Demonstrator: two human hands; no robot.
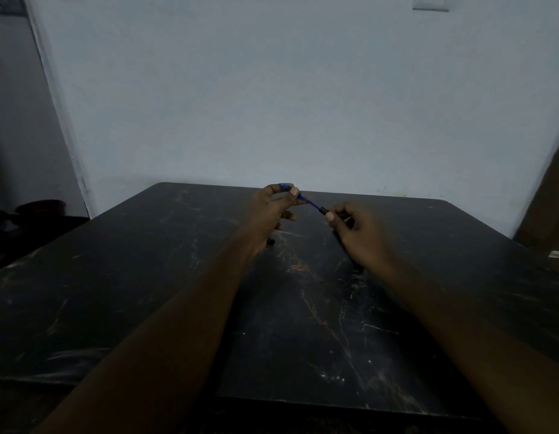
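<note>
Both my hands are raised above a black marble table point(303, 308). My left hand point(273, 211) pinches the upper end of a thin blue pen part point(308, 200) between thumb and fingers. My right hand point(355, 228) grips a black pen barrel point(324, 210) at the blue part's lower end, and the barrel's length runs down under the palm. The blue part bridges the gap between the two hands, slanting down to the right. A small dark piece point(271, 242) shows just below my left wrist, on or near the table; what it is stays unclear.
A pale blue wall point(303, 89) rises right behind the table's far edge. A brown panel point(550, 198) stands at the right. Dark objects point(37, 211) sit low at the left beside the table. A small white thing point(558, 254) lies near the table's right edge.
</note>
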